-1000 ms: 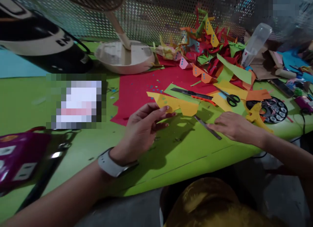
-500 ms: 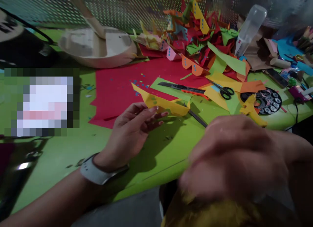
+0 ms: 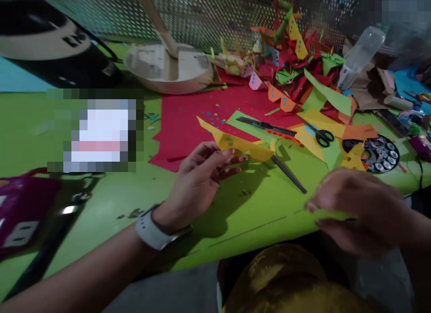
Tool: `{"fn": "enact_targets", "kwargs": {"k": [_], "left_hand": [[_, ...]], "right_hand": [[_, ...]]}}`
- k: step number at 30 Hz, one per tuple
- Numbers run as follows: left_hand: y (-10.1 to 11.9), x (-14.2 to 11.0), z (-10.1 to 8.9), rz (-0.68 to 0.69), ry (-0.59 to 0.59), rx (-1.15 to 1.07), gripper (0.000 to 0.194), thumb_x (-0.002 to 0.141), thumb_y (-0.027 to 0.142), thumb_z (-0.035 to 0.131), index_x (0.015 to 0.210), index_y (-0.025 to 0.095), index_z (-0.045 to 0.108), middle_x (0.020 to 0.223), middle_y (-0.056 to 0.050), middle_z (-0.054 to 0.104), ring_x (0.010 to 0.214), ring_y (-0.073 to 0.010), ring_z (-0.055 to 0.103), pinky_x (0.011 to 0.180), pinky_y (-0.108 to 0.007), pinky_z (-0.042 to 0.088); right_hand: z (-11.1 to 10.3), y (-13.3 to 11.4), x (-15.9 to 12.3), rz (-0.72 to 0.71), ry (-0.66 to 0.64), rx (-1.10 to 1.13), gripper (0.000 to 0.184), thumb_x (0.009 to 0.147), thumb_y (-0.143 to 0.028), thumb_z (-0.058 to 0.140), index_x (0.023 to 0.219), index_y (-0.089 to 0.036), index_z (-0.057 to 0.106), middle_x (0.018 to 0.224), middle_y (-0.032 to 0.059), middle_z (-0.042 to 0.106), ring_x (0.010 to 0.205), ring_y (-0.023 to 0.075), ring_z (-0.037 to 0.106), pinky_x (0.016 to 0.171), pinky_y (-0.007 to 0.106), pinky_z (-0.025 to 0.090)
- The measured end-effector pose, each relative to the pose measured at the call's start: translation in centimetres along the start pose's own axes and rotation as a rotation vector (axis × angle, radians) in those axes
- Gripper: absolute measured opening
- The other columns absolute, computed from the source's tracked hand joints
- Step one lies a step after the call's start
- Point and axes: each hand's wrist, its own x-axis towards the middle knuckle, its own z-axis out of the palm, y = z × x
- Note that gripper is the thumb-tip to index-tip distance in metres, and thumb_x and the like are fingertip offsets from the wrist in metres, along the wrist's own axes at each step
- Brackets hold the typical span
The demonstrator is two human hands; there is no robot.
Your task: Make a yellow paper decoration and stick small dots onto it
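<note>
Fingers (image 3: 222,156) of the left hand (image 3: 198,182) pinched a yellow paper cutout (image 3: 257,152) by its near edge, thumb on top, the cutout reaching out past the fingertips above the green table (image 3: 259,205). Blurred, the right hand (image 3: 360,209) had its fingers curled in, and whether they gripped anything could not be told. Between the two sets of fingers lay a slim grey strip (image 3: 289,174); beyond the left fingertips a craft knife (image 3: 264,125) rested partly on green paper (image 3: 247,128); beyond the right fingers lay scissors (image 3: 317,131)
</note>
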Motion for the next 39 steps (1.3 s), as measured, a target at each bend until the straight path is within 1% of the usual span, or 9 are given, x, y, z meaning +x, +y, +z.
{"fn": "enact_targets", "kwargs": {"k": [1, 4, 7, 12, 19, 24, 29, 34, 39], "left_hand": [[0.0, 0.0, 0.0, -0.004, 0.002, -0.003, 0.035, 0.054, 0.018, 0.087, 0.072, 0.022, 0.058, 0.068, 0.006, 0.072, 0.067, -0.0151, 0.072, 0.052, -0.019, 0.05], [-0.1, 0.2, 0.0, 0.001, 0.03, -0.022, 0.033, 0.054, 0.017, 0.085, 0.071, 0.022, 0.058, 0.065, 0.006, 0.07, 0.062, -0.0133, 0.07, 0.049, -0.019, 0.047], [0.0, 0.3, 0.0, 0.008, 0.06, -0.05, 0.028, 0.056, 0.013, 0.081, 0.071, 0.022, 0.059, 0.064, 0.007, 0.069, 0.061, -0.0125, 0.068, 0.049, -0.019, 0.046], [0.0, 0.5, -0.1, 0.001, 0.069, -0.071, 0.026, 0.058, 0.01, 0.079, 0.067, 0.022, 0.058, 0.062, 0.007, 0.069, 0.06, -0.0108, 0.066, 0.05, -0.019, 0.044], [-0.1, 0.3, -0.2, 0.05, 0.027, -0.011, 0.038, 0.058, 0.02, 0.087, 0.092, 0.023, 0.071, 0.078, 0.004, 0.075, 0.066, -0.0091, 0.067, 0.053, -0.017, 0.045], [-0.6, 0.4, -0.3, 0.063, -0.022, -0.037, 0.036, 0.052, 0.024, 0.091, 0.078, 0.021, 0.066, 0.074, 0.004, 0.073, 0.067, -0.0116, 0.069, 0.052, -0.017, 0.045], [-0.9, 0.6, -0.6, 0.025, -0.111, -0.032, 0.036, 0.058, 0.028, 0.089, 0.078, 0.019, 0.061, 0.079, 0.003, 0.072, 0.071, -0.0125, 0.071, 0.052, -0.016, 0.046], [-1.0, 0.5, -0.6, 0.008, -0.153, -0.032, 0.037, 0.06, 0.028, 0.088, 0.079, 0.019, 0.057, 0.077, 0.003, 0.071, 0.073, -0.0136, 0.071, 0.052, -0.017, 0.048], [-1.3, 0.6, -0.7, 0.02, -0.171, -0.051, 0.039, 0.061, 0.029, 0.089, 0.078, 0.019, 0.055, 0.075, 0.004, 0.07, 0.073, -0.0136, 0.072, 0.053, -0.017, 0.05]], "right_hand": [[-0.2, 0.5, 1.1, -0.085, 0.08, -0.001, 0.029, 0.089, -0.022, 0.06, 0.117, -0.03, 0.061, 0.089, 0.0017, 0.074, 0.081, 0.0173, 0.07, 0.07, 0.03, 0.056], [1.1, 3.1, 2.7, -0.151, 0.082, -0.264, 0.017, 0.096, -0.023, 0.051, 0.099, -0.022, 0.068, 0.087, 0.0053, 0.075, 0.078, 0.0189, 0.069, 0.067, 0.032, 0.051], [2.7, 5.0, 2.5, -0.02, -0.088, -0.377, 0.028, 0.1, -0.033, 0.046, 0.09, -0.019, 0.068, 0.082, 0.0062, 0.073, 0.076, 0.0193, 0.068, 0.065, 0.031, 0.046], [3.9, 4.4, 2.9, 0.19, -0.284, -0.439, 0.039, 0.092, -0.053, 0.055, 0.096, -0.016, 0.064, 0.083, 0.0089, 0.071, 0.074, 0.0224, 0.067, 0.059, 0.03, 0.04], [4.4, 4.7, 3.7, 0.284, -0.345, -0.43, 0.013, 0.092, -0.025, 0.054, 0.089, -0.016, 0.063, 0.084, 0.008, 0.072, 0.071, 0.02, 0.066, 0.057, 0.029, 0.036], [2.8, 5.8, 3.0, 0.51, -0.224, -0.087, 0.013, 0.09, -0.031, 0.054, 0.088, -0.02, 0.062, 0.072, 0.0037, 0.071, 0.064, 0.0192, 0.067, 0.057, 0.029, 0.045], [1.1, 7.0, 3.1, 0.703, -0.035, 0.442, 0.035, 0.086, -0.042, 0.058, 0.115, -0.022, 0.06, 0.063, -0.0024, 0.064, 0.051, 0.0142, 0.062, 0.049, 0.026, 0.049], [-0.2, 7.9, 3.9, 0.754, 0.186, 0.871, 0.021, 0.076, -0.035, 0.069, 0.087, -0.02, 0.076, 0.066, 0.0032, 0.069, 0.056, 0.0136, 0.065, 0.056, 0.026, 0.054], [-0.1, 7.6, 4.4, 0.671, 0.247, 1.006, 0.026, 0.069, -0.037, 0.079, 0.088, -0.019, 0.078, 0.073, 0.0065, 0.074, 0.066, 0.0164, 0.07, 0.066, 0.03, 0.06]]}}
